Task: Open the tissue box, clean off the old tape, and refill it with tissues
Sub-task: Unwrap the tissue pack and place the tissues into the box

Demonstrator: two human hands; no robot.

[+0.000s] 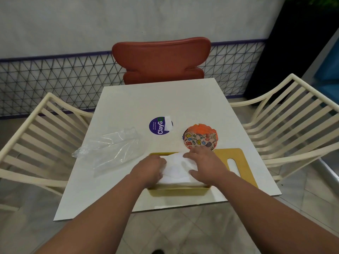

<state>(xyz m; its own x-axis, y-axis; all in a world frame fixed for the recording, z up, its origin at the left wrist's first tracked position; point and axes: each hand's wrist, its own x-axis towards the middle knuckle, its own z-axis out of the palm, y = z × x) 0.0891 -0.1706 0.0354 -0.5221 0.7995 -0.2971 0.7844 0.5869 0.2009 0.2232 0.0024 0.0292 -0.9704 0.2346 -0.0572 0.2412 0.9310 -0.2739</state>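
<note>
The tissue box (pixel 177 191), a shallow yellow tray with its top off, sits at the lower centre of the frame near the close edge of the white table (pixel 128 107), its long axis running up and away toward the red chair (pixel 161 59). A white stack of tissues (pixel 177 170) fills it to the rim. Its lid (pixel 236 165) (same yellow, with a rounded slot) lies flat just right of the box, parallel to it. The left hand (pixel 149 170) presses on the stack's left side, fingers curled together and tucked at the edge. The right hand (pixel 202 165) lies flat on the right side, fingers spread. Left of the box lies a crumpled clear plastic wrapper (pixel 111 151); above it, a purple round sticker (pixel 159 125).
</note>
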